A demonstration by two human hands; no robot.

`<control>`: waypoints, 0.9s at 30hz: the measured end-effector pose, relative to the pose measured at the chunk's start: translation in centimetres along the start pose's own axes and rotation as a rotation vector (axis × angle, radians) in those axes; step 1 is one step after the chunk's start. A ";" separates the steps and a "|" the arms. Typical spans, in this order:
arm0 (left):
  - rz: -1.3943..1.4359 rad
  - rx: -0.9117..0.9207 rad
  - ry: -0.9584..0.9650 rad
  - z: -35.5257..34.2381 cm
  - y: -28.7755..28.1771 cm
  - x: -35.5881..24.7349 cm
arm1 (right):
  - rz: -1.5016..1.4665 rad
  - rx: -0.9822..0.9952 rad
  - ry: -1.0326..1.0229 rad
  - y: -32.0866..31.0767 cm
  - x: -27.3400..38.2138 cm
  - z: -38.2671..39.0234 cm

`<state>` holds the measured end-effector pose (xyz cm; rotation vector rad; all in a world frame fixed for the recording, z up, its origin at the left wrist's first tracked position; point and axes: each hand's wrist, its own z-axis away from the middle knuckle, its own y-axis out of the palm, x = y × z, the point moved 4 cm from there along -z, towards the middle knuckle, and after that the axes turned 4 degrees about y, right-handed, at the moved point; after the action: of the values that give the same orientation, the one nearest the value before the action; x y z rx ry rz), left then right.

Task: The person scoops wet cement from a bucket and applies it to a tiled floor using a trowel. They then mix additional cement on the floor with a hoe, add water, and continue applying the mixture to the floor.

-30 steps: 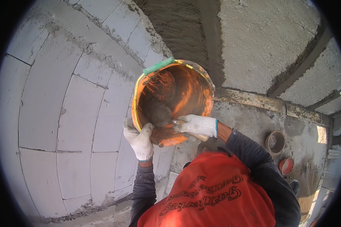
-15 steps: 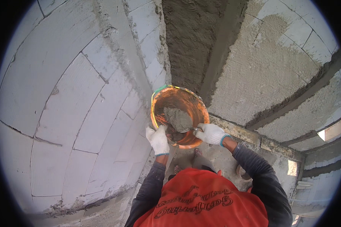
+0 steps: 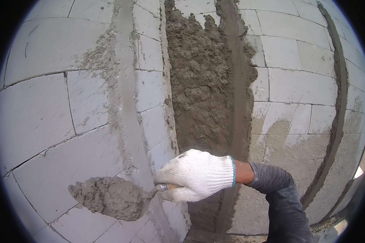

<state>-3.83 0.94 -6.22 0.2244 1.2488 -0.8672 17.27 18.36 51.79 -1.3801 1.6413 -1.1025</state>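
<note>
My right hand (image 3: 196, 176), in a white knit glove with a blue cuff, grips the handle of a trowel (image 3: 161, 187) in front of the wall. A thick heap of wet grey mortar (image 3: 109, 198) covers the trowel's blade, which points left. Behind the hand runs a tall strip of rough wet mortar (image 3: 200, 89), bordered on its right by a smoother vertical mortar band (image 3: 240, 101). At the strip's ragged upper end, bare block shows. My left hand is out of view.
Pale block wall (image 3: 40, 117) stands close on the left, with a vertical mortar band (image 3: 127, 81) near the corner. On the right, the block wall (image 3: 300, 87) is partly smeared with mortar, and a dark vertical mortar band (image 3: 340, 81) crosses it.
The view has tilted up from the orange bucket to the wall. My right hand has lifted out of the bucket with a mortar-loaded trowel; my left hand and the bucket have left view.
</note>
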 end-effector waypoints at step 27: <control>0.430 -0.206 -0.106 -10.3 1.8 14.4 | -1.203 0.267 2.667 56.6 22.5 78.6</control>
<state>-9.36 1.73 -23.13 0.2662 1.1251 -0.3730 63.73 -12.91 -30.42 -0.2360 -0.2956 1.6479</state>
